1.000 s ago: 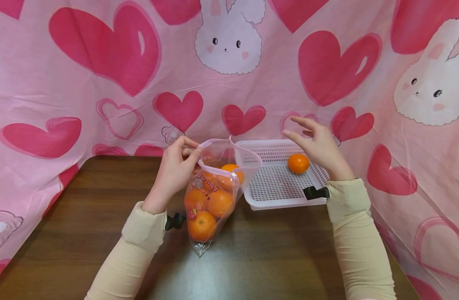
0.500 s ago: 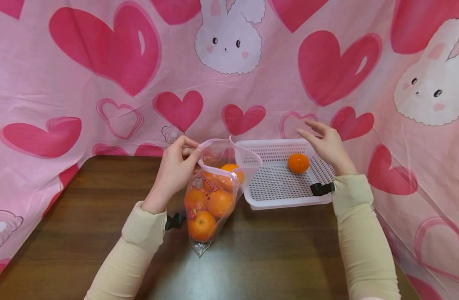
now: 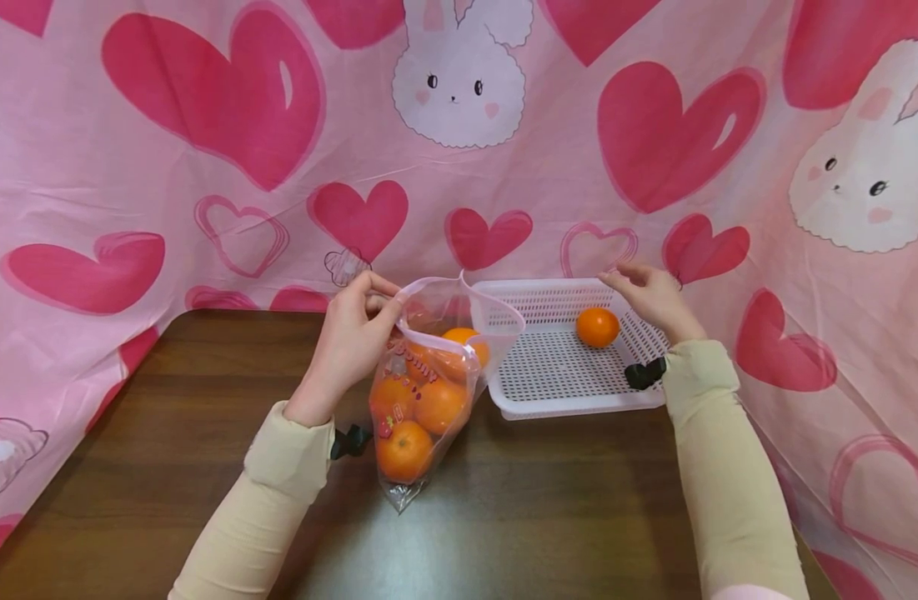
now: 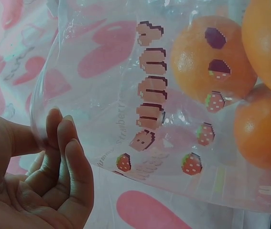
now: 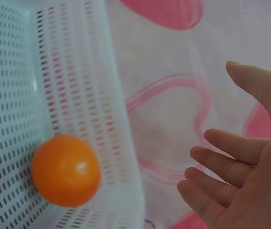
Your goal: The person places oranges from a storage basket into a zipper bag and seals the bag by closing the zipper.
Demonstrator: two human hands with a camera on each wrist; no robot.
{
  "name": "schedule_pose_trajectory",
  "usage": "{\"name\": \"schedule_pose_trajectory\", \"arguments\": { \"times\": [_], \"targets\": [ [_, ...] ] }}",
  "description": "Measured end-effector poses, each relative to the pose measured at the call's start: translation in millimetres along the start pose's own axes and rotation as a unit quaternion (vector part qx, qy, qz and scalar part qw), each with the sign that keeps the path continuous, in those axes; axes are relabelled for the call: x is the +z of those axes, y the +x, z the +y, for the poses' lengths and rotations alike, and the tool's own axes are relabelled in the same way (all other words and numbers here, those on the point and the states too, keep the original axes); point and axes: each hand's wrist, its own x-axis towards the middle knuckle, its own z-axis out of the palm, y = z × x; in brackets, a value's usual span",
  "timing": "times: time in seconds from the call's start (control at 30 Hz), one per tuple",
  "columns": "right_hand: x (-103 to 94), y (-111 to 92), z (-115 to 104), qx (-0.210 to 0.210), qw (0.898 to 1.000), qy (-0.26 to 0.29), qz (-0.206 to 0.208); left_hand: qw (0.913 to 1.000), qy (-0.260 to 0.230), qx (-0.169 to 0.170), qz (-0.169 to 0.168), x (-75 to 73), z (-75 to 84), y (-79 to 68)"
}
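My left hand [image 3: 357,337] pinches the pink rim of a clear plastic bag [image 3: 459,392] between thumb and fingers. The bag's mouth gapes toward the right, and several oranges [image 3: 404,452] fill it. In the left wrist view the thumb and fingertips meet at the edge of the bag, which bears strawberry prints. My right hand [image 3: 654,300] is over the back right corner of a white plastic basket [image 3: 571,406], holding nothing. A single orange [image 3: 597,327] lies in that basket, apart from the hand. The right wrist view has the fingers relaxed and the thumb spread away.
Both the bag and the basket are on a dark wooden table [image 3: 203,400]. A pink cloth [image 3: 549,183] printed with hearts and rabbits hangs behind the table and along its sides. The bag's rim overlaps the basket's left edge.
My right hand first shifted right, away from above the orange, then dipped lower over the basket's far right corner. The left hand and the bag have stayed put.
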Motion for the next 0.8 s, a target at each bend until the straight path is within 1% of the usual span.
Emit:
{"name": "schedule_pose_trajectory", "arguments": {
  "times": [0.17, 0.37, 0.5, 0.57, 0.77, 0.8],
  "targets": [
    [5.2, 11, 10, 0.01, 0.999, -0.033, -0.03, 1.0, -0.001, -0.005, -0.001, 0.1, 0.4, -0.7],
    [12.7, 14, 17, 0.044, 0.993, -0.066, -0.091, 1.0, -0.004, -0.005, 0.0, 0.2, 0.5, -1.0],
    [18.0, 16, 26, 0.057, 0.989, -0.072, -0.113, 1.0, -0.007, -0.004, -0.002, 0.3, 0.7, -1.1],
    [20.9, 17, 31, 0.061, 0.989, -0.076, -0.113, 1.0, -0.008, -0.003, -0.001, 0.4, 0.4, -0.9],
    [26.7, 21, 47, 0.048, 0.986, -0.086, -0.133, 1.0, -0.008, -0.002, -0.001, 1.1, -2.2, -0.4],
    [27.3, 22, 48, 0.041, 0.985, -0.092, -0.139, 1.0, -0.008, -0.001, -0.001, 1.3, -2.6, -0.4]
  ]
}}
